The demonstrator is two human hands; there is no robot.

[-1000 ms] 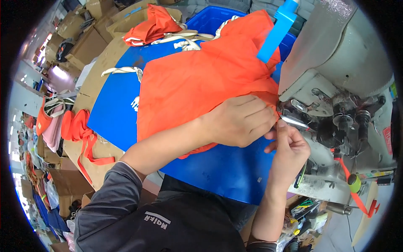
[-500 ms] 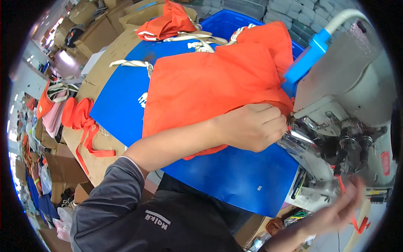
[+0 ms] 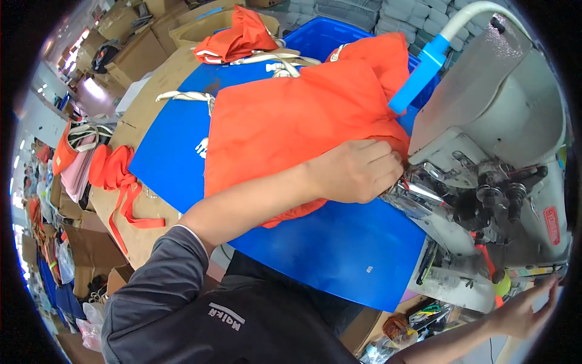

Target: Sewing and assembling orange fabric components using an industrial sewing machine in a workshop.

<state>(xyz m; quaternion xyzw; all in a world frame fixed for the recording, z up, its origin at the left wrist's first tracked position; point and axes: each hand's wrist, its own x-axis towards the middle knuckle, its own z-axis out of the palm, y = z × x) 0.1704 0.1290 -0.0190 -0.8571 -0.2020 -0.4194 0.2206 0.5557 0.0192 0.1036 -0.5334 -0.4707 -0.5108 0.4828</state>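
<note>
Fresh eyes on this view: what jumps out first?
The big orange cloth spread across the blue tabletop, with the left hand at its right edge. Next, the bulky grey sewing machine at right; the right hand is away from the cloth, lower right.

Workshop room, cluttered. Work table (image 3: 145, 91) has a tan top, blue sheet (image 3: 173, 142) laid over part of it. Blue bin (image 3: 318, 33) just behind the table's far edge, grey bundles (image 3: 418, 15) stacked beyond. Cardboard boxes (image 3: 134, 51) piled upper left, another open box (image 3: 94, 246) lower left. Pale wall (image 3: 45, 112) far left, bent by the lens. Mixed clutter (image 3: 39, 200) runs down that side, too small to sort. Strong glare patch (image 3: 94, 88) upper left, small bright lights near the left rim
</note>
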